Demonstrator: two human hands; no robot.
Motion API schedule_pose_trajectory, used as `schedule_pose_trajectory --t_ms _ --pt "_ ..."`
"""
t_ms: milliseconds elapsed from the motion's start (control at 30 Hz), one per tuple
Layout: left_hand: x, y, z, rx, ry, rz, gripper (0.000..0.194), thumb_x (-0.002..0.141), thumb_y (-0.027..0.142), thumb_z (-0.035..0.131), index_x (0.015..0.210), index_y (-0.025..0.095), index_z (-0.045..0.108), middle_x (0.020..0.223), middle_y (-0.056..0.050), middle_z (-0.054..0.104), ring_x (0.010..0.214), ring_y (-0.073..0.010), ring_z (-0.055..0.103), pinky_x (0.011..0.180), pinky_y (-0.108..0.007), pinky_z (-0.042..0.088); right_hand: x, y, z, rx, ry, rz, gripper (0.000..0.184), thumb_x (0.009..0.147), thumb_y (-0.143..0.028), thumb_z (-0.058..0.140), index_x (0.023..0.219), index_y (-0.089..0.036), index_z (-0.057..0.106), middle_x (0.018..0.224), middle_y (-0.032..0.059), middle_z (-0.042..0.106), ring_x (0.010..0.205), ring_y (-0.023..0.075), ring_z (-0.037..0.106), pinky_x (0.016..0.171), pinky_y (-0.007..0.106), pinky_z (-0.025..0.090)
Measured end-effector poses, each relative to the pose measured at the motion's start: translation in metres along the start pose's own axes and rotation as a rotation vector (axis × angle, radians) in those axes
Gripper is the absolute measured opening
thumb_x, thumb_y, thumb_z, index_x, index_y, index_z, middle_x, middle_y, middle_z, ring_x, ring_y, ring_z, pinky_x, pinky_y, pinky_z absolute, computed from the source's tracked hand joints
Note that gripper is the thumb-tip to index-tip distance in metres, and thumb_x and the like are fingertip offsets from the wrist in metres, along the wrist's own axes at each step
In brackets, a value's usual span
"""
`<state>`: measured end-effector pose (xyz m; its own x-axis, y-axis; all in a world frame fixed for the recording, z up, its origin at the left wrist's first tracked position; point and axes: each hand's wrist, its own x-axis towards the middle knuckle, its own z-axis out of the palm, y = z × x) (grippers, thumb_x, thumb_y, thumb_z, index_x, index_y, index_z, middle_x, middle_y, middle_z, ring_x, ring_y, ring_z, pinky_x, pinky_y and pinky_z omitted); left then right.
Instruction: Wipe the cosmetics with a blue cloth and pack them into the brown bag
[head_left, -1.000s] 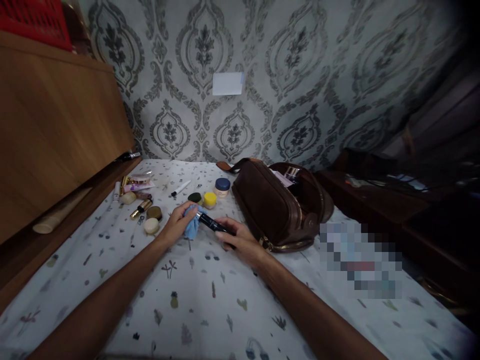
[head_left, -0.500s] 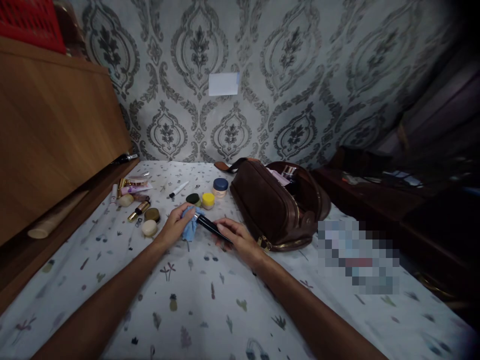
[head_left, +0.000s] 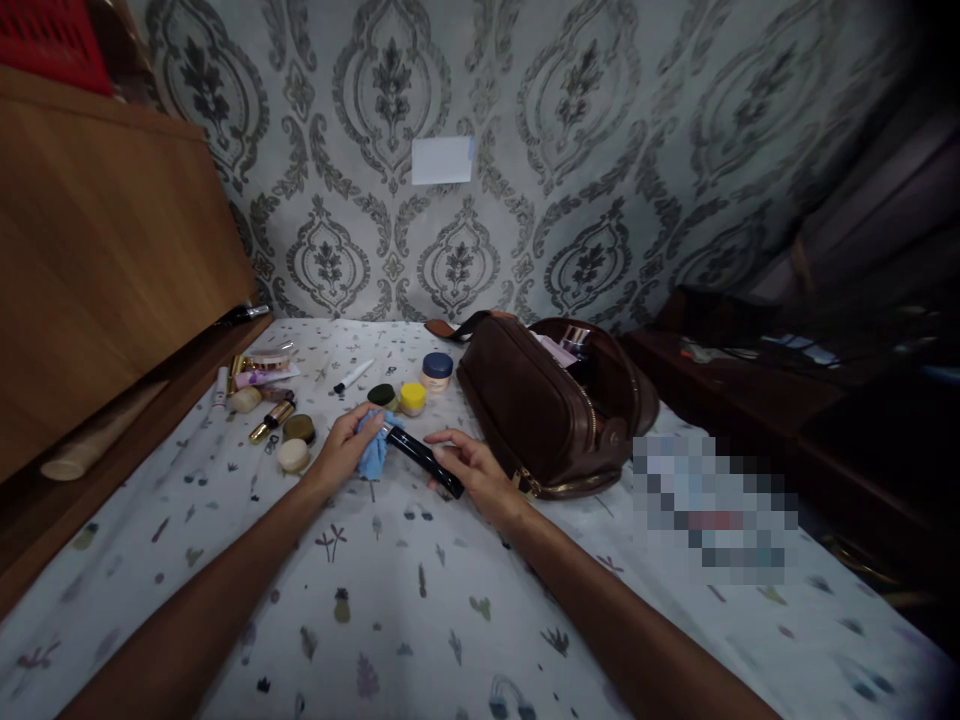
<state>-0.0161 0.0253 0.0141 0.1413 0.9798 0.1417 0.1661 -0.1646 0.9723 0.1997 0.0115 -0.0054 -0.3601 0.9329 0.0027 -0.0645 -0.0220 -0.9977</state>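
Note:
My left hand (head_left: 344, 447) is closed on a light blue cloth (head_left: 373, 458), which is bunched around the upper left end of a black cosmetic tube (head_left: 421, 458). A silvery band shows where the tube meets the cloth; the end inside is hidden. My right hand (head_left: 474, 474) grips the tube's lower part between thumb and fingers, with the index finger lifted off. Just beyond the cloth stand a dark-lidded jar (head_left: 382, 396), a yellow-lidded jar (head_left: 412, 398) and a blue-lidded jar (head_left: 436, 371).
An open brown leather bag (head_left: 525, 405) with items inside stands right of the jars. Several small cosmetics, among them a cream-coloured jar (head_left: 293, 456) and a gold-and-dark tube (head_left: 271, 422), lie at left. A wooden cabinet (head_left: 112, 260) borders the left side, the patterned wall (head_left: 457, 265) the back.
My right hand's fingers have shifted on the black tube, and its lower end now shows past them. My left hand still holds the cloth at the other end. The view has moved slightly.

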Motion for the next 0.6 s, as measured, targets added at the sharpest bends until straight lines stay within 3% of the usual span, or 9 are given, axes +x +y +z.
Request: schedule_pose_trajectory --t_ms 167,267,400,600 --pt "0.000 0.001 0.002 0.002 0.011 -0.003 0.050 0.079 0.067 0.058 0.087 0.018 0.058 0.064 0.006 0.044 0.055 -0.0098 0.038 0.049 -0.021 0.030 -0.006 -0.004 0.003 -0.461 0.113 -0.234 0.041 0.068 -0.035 0.080 0.105 -0.023 0.064 0.089 0.0009 0.064 0.082 0.0195 0.059 0.077 0.032 0.046" --pt "0.000 0.000 0.002 0.014 0.005 -0.008 0.051 0.079 0.068 0.058 0.084 0.018 0.057 0.064 0.005 0.044 0.056 -0.0101 0.038 0.049 -0.021 0.031 -0.012 -0.007 0.006 -0.617 0.118 -0.296 0.030 0.076 -0.026 0.070 0.106 -0.025 0.066 0.100 0.0039 0.067 0.089 0.0222 0.060 0.084 0.035 0.045" --pt "0.002 -0.003 0.002 0.035 -0.006 0.010 0.051 0.080 0.069 0.056 0.082 0.018 0.055 0.064 0.005 0.043 0.056 -0.0104 0.038 0.050 -0.022 0.031 -0.015 -0.009 0.008 -0.597 0.092 -0.328 0.022 0.082 -0.027 0.063 0.104 -0.024 0.067 0.097 0.0047 0.069 0.086 0.0228 0.060 0.080 0.034 0.044" --pt "0.002 -0.003 0.000 0.061 -0.030 0.045 0.050 0.082 0.068 0.054 0.083 0.018 0.055 0.065 0.005 0.044 0.058 -0.0109 0.040 0.053 -0.023 0.033 -0.013 -0.007 0.007 -0.550 0.049 -0.204 0.023 0.086 -0.035 0.061 0.102 -0.019 0.068 0.081 0.0017 0.065 0.070 0.0173 0.055 0.064 0.028 0.040"
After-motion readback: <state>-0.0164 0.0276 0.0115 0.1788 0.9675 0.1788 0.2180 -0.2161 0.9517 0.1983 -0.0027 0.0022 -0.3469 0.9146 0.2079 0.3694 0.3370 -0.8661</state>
